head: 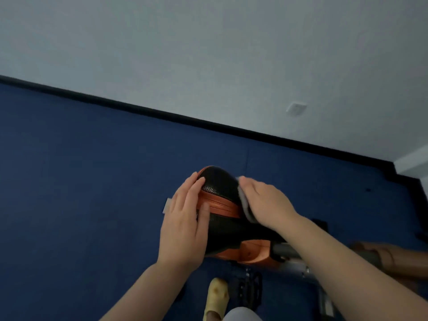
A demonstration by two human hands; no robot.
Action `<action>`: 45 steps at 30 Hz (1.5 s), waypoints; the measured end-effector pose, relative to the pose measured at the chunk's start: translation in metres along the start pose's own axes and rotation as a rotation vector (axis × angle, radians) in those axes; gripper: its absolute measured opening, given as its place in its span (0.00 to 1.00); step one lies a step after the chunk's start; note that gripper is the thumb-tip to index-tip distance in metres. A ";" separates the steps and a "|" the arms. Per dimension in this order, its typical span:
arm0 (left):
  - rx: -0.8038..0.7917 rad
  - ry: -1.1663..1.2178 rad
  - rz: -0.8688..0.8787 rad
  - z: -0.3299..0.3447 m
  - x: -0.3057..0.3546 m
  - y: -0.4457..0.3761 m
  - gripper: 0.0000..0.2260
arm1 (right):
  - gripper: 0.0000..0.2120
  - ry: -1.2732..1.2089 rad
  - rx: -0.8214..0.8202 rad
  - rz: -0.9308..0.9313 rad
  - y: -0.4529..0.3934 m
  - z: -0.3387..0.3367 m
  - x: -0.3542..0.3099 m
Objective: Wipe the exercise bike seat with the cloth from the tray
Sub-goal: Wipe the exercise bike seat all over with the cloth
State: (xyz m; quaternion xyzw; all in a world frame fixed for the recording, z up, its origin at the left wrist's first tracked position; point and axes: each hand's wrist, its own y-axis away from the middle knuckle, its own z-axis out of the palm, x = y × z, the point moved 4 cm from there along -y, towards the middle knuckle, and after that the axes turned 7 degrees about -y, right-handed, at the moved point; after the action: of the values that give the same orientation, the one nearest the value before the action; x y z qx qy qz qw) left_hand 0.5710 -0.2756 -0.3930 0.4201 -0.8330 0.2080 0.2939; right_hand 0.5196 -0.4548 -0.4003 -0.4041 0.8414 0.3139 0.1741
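Note:
The exercise bike seat [222, 188] is black mesh with orange bands and sits in the lower middle of the view. My left hand [185, 218] lies flat on its left side, fingers together, steadying it. My right hand [266, 201] presses a pale grey cloth [245, 205] against the seat's right side; only a strip of cloth shows under the palm and fingers. The tray is out of view.
The bike's grey post and orange frame [257, 253] run right from under the seat, with a black pedal [247, 290] below. My foot in a yellow slipper [216, 297] stands on the blue floor [81, 181]. A white wall with a socket [296, 108] lies beyond.

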 end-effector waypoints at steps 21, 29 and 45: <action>-0.283 -0.178 0.471 0.001 0.007 -0.036 0.24 | 0.26 0.140 0.630 0.182 0.063 -0.002 0.025; -0.286 -0.176 0.462 -0.001 0.010 -0.034 0.24 | 0.20 -0.390 0.921 0.473 0.081 0.019 0.043; -0.293 -0.197 0.437 0.001 0.013 -0.036 0.23 | 0.38 -1.225 1.154 0.862 0.066 0.055 -0.004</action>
State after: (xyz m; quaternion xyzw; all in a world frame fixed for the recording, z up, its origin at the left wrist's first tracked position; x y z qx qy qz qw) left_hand 0.5946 -0.3038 -0.3815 0.2018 -0.9496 0.1020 0.2171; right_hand 0.4723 -0.3843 -0.4129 0.3253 0.7058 0.0439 0.6278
